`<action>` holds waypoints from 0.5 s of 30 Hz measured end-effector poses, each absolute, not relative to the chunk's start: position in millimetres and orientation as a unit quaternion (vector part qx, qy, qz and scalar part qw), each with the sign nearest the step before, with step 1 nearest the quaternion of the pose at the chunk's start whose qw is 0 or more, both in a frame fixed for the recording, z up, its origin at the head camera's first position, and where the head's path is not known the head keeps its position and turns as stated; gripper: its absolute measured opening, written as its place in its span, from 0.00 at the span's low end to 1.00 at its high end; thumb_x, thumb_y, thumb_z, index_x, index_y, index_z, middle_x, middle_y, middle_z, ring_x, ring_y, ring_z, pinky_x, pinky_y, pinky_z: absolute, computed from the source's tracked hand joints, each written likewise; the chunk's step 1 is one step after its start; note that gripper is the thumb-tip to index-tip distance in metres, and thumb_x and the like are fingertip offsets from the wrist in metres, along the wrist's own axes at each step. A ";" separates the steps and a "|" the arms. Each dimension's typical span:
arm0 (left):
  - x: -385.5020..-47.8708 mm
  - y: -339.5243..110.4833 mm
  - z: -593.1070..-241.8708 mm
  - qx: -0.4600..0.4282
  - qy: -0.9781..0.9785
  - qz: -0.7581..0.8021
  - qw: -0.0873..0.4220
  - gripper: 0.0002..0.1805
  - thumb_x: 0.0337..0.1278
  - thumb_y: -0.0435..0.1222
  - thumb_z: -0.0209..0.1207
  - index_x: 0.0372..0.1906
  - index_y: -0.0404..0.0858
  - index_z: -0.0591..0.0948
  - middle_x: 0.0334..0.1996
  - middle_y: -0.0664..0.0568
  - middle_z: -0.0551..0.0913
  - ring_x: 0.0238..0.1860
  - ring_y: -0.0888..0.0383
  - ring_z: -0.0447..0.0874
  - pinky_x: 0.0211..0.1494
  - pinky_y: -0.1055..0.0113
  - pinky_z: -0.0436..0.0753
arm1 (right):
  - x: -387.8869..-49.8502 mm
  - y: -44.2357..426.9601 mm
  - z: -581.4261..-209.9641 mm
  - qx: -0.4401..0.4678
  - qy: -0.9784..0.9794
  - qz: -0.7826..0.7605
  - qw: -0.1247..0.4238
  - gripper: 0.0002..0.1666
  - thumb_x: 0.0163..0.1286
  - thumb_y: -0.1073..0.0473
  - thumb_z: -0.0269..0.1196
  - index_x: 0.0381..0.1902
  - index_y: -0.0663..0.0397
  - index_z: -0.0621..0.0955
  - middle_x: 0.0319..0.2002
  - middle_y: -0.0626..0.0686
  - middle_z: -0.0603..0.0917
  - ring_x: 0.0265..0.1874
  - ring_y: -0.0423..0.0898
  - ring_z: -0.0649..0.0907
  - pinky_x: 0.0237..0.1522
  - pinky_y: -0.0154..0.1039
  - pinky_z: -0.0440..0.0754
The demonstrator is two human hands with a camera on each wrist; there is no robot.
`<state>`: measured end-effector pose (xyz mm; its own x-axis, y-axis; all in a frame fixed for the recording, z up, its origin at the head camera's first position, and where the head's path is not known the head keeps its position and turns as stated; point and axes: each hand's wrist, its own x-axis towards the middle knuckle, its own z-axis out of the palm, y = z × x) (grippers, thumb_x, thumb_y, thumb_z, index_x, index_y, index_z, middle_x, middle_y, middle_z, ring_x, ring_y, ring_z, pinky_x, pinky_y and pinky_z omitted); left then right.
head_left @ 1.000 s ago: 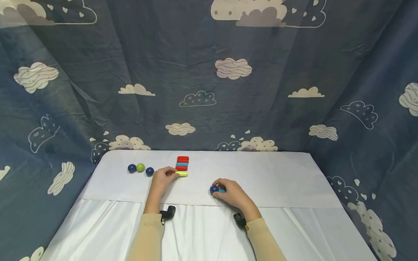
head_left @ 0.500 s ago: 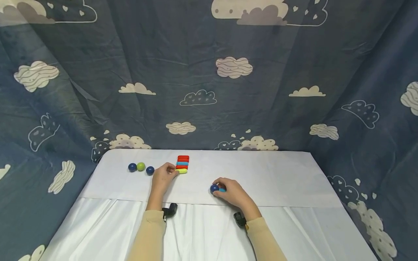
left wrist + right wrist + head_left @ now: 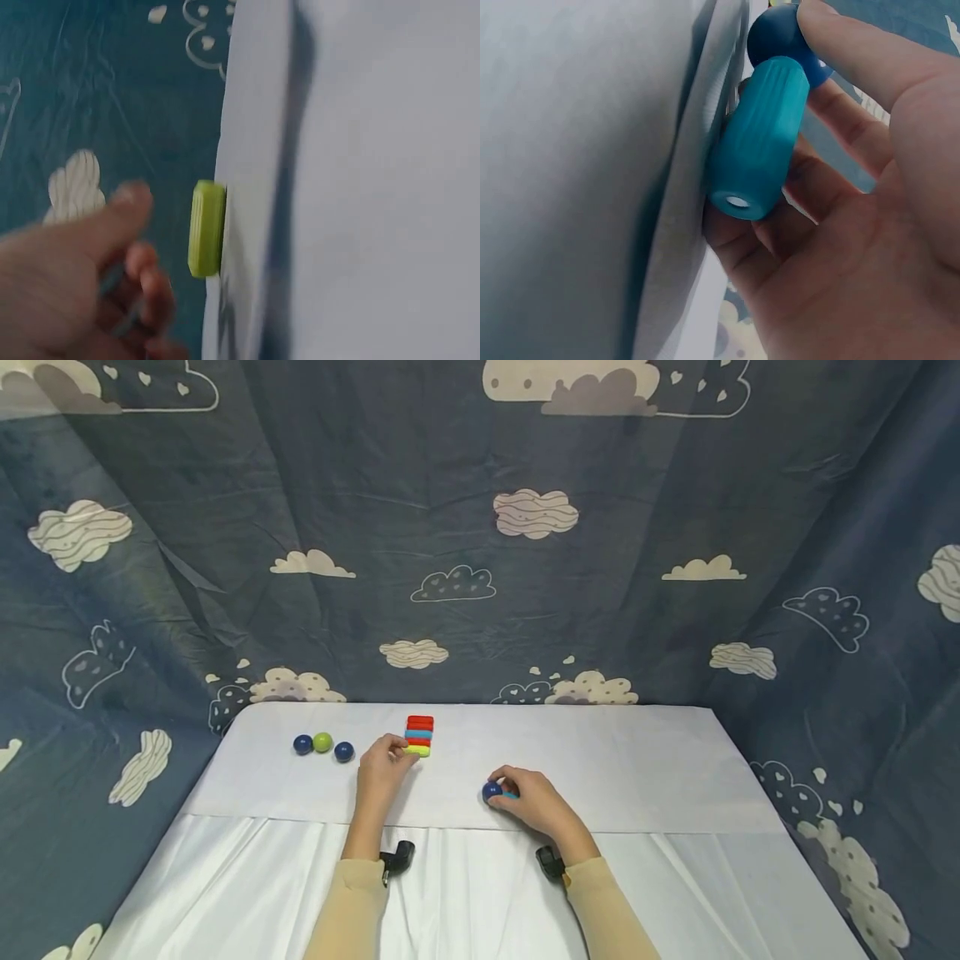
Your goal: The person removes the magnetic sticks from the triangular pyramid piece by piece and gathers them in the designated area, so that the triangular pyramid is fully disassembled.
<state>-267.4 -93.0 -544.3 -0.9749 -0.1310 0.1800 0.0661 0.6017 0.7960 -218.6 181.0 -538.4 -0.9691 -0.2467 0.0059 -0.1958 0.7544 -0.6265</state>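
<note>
In the head view, my left hand (image 3: 381, 774) is beside the yellow-green stick (image 3: 417, 750), the nearest of a row of short sticks. The left wrist view shows a gap between its loosely bent fingers and that ribbed stick (image 3: 206, 229). Behind it in the row lie red sticks (image 3: 420, 722) and a blue stick (image 3: 418, 734), side by side. My right hand (image 3: 536, 800) holds a dark blue ball (image 3: 491, 791) with thumb and fingertips. Against that ball sits a ribbed light-blue stick (image 3: 757, 142) with a pale round spot in its end, partly within the curled fingers.
Left of my left hand are a dark blue ball (image 3: 343, 752), a green ball (image 3: 322, 742) and another dark blue ball (image 3: 303, 744). They rest on the white-covered table (image 3: 615, 768). A dark cloud-patterned curtain (image 3: 600, 627) hangs behind and at the sides.
The yellow-green stick has moved away from me, up against the red stick, with my left hand. That hand has since shifted slightly right and come off the stick. My right hand stays put.
</note>
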 end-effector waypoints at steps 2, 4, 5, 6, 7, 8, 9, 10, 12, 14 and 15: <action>-258.7 -85.0 -541.1 -0.037 -0.880 -0.463 0.093 0.14 0.58 0.35 0.75 0.48 0.40 0.86 0.39 0.48 0.85 0.35 0.57 0.79 0.42 0.65 0.78 | -219.2 181.3 -537.6 -0.115 0.935 -0.333 0.029 0.18 0.70 0.50 0.73 0.56 0.43 0.86 0.34 0.42 0.81 0.35 0.40 0.77 0.45 0.42 0.78; -251.5 -75.0 -539.4 -0.101 -0.876 -0.466 0.068 0.16 0.57 0.34 0.76 0.50 0.43 0.87 0.43 0.48 0.87 0.35 0.59 0.79 0.43 0.66 0.79 | -220.2 181.3 -536.8 -0.111 0.932 -0.344 0.018 0.18 0.70 0.51 0.73 0.56 0.43 0.86 0.34 0.42 0.82 0.35 0.40 0.77 0.44 0.41 0.78; -248.3 -69.9 -539.4 -0.132 -0.875 -0.462 0.056 0.18 0.57 0.34 0.76 0.52 0.44 0.87 0.45 0.48 0.87 0.36 0.60 0.80 0.44 0.66 0.80 | -220.7 181.3 -536.9 -0.110 0.929 -0.352 0.016 0.18 0.70 0.52 0.73 0.56 0.44 0.86 0.35 0.43 0.82 0.34 0.40 0.78 0.42 0.40 0.79; -245.6 -64.8 -539.8 -0.157 -0.875 -0.456 0.045 0.20 0.57 0.35 0.76 0.54 0.47 0.86 0.46 0.49 0.88 0.36 0.61 0.81 0.45 0.66 0.80 | -220.9 180.9 -536.8 -0.111 0.926 -0.360 0.015 0.18 0.70 0.52 0.73 0.57 0.45 0.86 0.35 0.43 0.83 0.34 0.40 0.78 0.41 0.39 0.79; -243.1 -59.9 -540.6 -0.178 -0.875 -0.450 0.034 0.21 0.58 0.36 0.76 0.56 0.49 0.86 0.48 0.51 0.88 0.37 0.62 0.81 0.46 0.66 0.80 | -221.1 180.4 -536.7 -0.111 0.922 -0.369 0.016 0.19 0.70 0.53 0.73 0.57 0.46 0.86 0.36 0.44 0.83 0.34 0.40 0.78 0.39 0.38 0.80; -240.7 -55.2 -541.7 -0.195 -0.874 -0.445 0.024 0.22 0.58 0.36 0.76 0.58 0.51 0.85 0.49 0.52 0.88 0.38 0.62 0.82 0.46 0.66 0.81 | -221.1 179.8 -536.9 -0.113 0.919 -0.377 0.018 0.19 0.71 0.53 0.73 0.57 0.47 0.86 0.36 0.45 0.84 0.33 0.40 0.79 0.37 0.37 0.79; -238.5 -51.2 -543.0 -0.210 -0.872 -0.442 0.017 0.24 0.59 0.37 0.76 0.59 0.52 0.85 0.50 0.53 0.88 0.39 0.62 0.83 0.47 0.66 0.81 | -220.9 179.0 -537.3 -0.115 0.916 -0.383 0.022 0.19 0.71 0.53 0.73 0.57 0.49 0.86 0.37 0.45 0.84 0.32 0.40 0.79 0.35 0.35 0.79; -236.3 -47.6 -544.4 -0.221 -0.870 -0.440 0.010 0.25 0.59 0.37 0.76 0.60 0.53 0.84 0.51 0.54 0.88 0.40 0.63 0.83 0.48 0.66 0.81 | -220.5 178.1 -537.6 -0.117 0.914 -0.388 0.027 0.19 0.71 0.53 0.73 0.57 0.50 0.86 0.37 0.46 0.85 0.32 0.40 0.79 0.33 0.34 0.79; -232.4 -42.3 -546.9 -0.236 -0.867 -0.440 -0.001 0.25 0.59 0.38 0.76 0.61 0.55 0.84 0.51 0.56 0.88 0.41 0.63 0.83 0.48 0.67 0.81 | -219.6 175.8 -537.1 -0.119 0.909 -0.397 0.031 0.20 0.71 0.53 0.73 0.57 0.52 0.86 0.38 0.47 0.86 0.31 0.40 0.79 0.32 0.33 0.79; -229.0 -39.0 -549.5 -0.243 -0.865 -0.438 -0.005 0.25 0.59 0.39 0.76 0.60 0.56 0.84 0.49 0.59 0.88 0.39 0.64 0.83 0.46 0.67 0.80 | -218.7 173.6 -536.7 -0.120 0.907 -0.402 0.033 0.20 0.71 0.52 0.73 0.57 0.54 0.86 0.39 0.47 0.87 0.31 0.40 0.80 0.33 0.32 0.79; -227.8 -38.0 -550.8 -0.245 -0.866 -0.436 -0.004 0.24 0.59 0.39 0.76 0.60 0.56 0.84 0.47 0.60 0.87 0.38 0.65 0.82 0.45 0.68 0.80 | -218.3 172.5 -536.5 -0.119 0.906 -0.405 0.034 0.20 0.71 0.52 0.73 0.56 0.54 0.87 0.39 0.48 0.87 0.32 0.39 0.80 0.33 0.33 0.79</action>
